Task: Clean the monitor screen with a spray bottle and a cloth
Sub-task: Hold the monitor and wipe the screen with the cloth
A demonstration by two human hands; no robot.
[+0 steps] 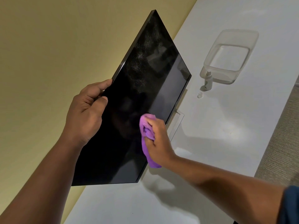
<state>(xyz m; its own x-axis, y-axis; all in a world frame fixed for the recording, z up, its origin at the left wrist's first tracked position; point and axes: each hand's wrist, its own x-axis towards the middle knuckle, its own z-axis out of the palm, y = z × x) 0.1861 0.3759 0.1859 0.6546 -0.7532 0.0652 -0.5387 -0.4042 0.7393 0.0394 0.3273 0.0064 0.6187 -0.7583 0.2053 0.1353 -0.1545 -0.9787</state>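
Here, monitor (142, 97): black, screen dark, standing on the white table (218, 143) close to the yellowish wall (48, 46); a haze of fine droplets or dust shows on the upper part of the glass.
Left hand (85, 113): clamped on the monitor's top edge, thumb on the front of the screen, fingers wrapped behind.
Right hand (157, 138): closed around a bunched purple cloth (148, 139), pressing it flat against the lower part of the screen near the bottom bezel; a tail of cloth hangs past the edge.
Spray bottle (207, 80): small, white, upright on the table, well apart from both hands, just in front of a clear plastic container (229, 55).
Cap (199, 95): small and clear, lying on the table just beside the bottle.
Stand (176, 125): partly visible behind the right hand, under the monitor.
Sleeve (291, 206): dark blue, at the right arm's upper end.
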